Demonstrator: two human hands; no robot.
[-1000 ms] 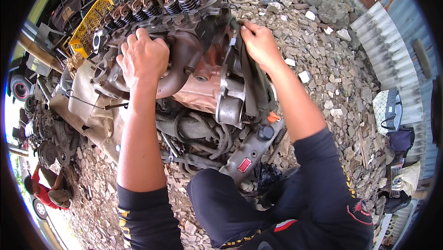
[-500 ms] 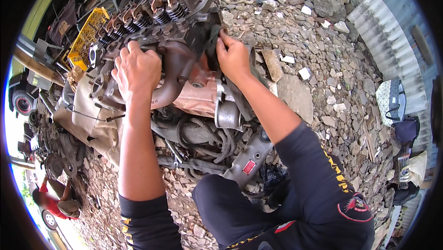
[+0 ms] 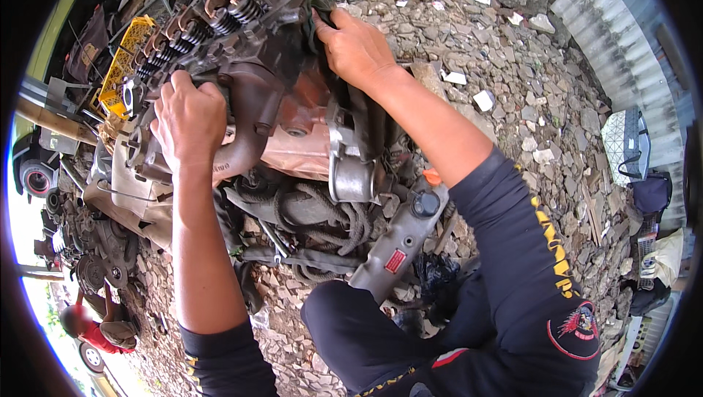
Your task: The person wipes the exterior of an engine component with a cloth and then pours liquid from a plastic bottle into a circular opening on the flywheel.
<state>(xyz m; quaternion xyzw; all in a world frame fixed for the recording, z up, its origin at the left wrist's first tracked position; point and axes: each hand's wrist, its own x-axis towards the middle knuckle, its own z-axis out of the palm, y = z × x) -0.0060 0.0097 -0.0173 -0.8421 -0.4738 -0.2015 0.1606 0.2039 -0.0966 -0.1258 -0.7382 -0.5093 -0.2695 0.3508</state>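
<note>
Left grip [image 3: 190, 122] is curled over the brown manifold [image 3: 253, 104], fingers bent around its upper edge, back of the hand uppermost. Right grip [image 3: 357, 45] is closed on a dark cloth [image 3: 368, 122] at the near-right corner of the cylinder head [image 3: 260, 49], thumb and fingers pinching the fabric, which hangs down beside the reddish block [image 3: 296, 151].

Compared with half a second ago, both hands sit farther left in view, the right one clearly higher as well. The cylinder head has gone with them: its row of valve springs [image 3: 198, 33] now slopes more steeply, its right end up near the top edge of view. It lies above the reddish block; whether the two touch cannot be made out. The block and its silver housing [image 3: 354, 177] show a smaller shift to the left.

Beside the person's knee, the grey cover [image 3: 403, 247] shows its dark round cap [image 3: 423, 203] in full, and an orange piece [image 3: 432, 176] that the right forearm hid before is visible again. The coiled rope [image 3: 315, 210] and the spanner [image 3: 273, 239] still lie below the block, much as they did.
</note>
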